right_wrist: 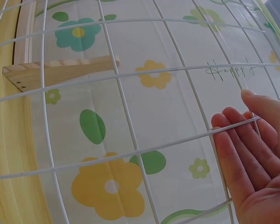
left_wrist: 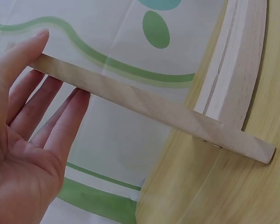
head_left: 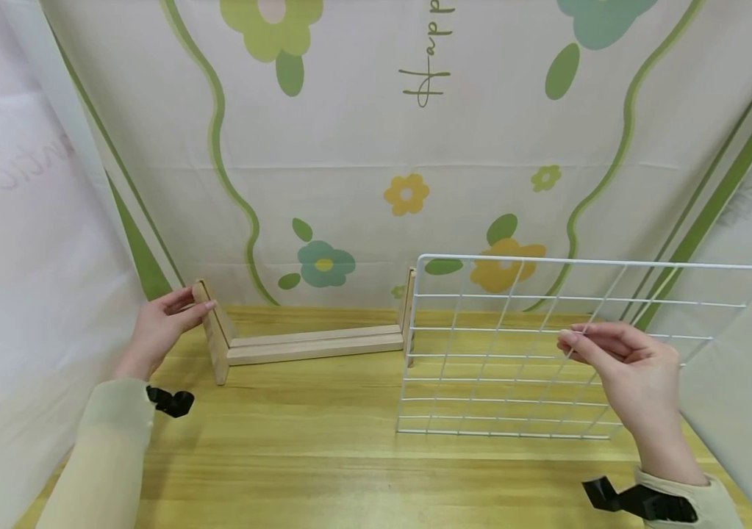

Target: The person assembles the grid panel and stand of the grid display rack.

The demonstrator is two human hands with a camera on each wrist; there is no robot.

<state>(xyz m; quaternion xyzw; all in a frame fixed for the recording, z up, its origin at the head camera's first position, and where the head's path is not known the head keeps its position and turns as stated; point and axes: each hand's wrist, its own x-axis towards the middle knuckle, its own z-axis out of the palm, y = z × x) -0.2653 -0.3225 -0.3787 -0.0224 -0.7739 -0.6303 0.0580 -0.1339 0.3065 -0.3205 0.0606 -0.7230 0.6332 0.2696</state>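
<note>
A low wooden stand (head_left: 316, 347), a crossbar between two upright end pieces, is on the table against the back cloth. My left hand (head_left: 160, 327) grips the top of its left end piece (left_wrist: 140, 100), with the thumb on one side and the fingers on the other. To the right, a white wire grid panel (head_left: 481, 258) is held up by my right hand (head_left: 634, 367), thumb and fingers around its wires. The panel's left edge overlaps the stand's right end piece (right_wrist: 60, 72) in the head view. Whether they touch, I cannot tell.
A wood-grain table (head_left: 270, 455) lies under everything. Flower-printed cloth (head_left: 349, 198) rises behind it, and pale cloth walls (head_left: 12, 257) close in both sides. Black straps are on both wrists.
</note>
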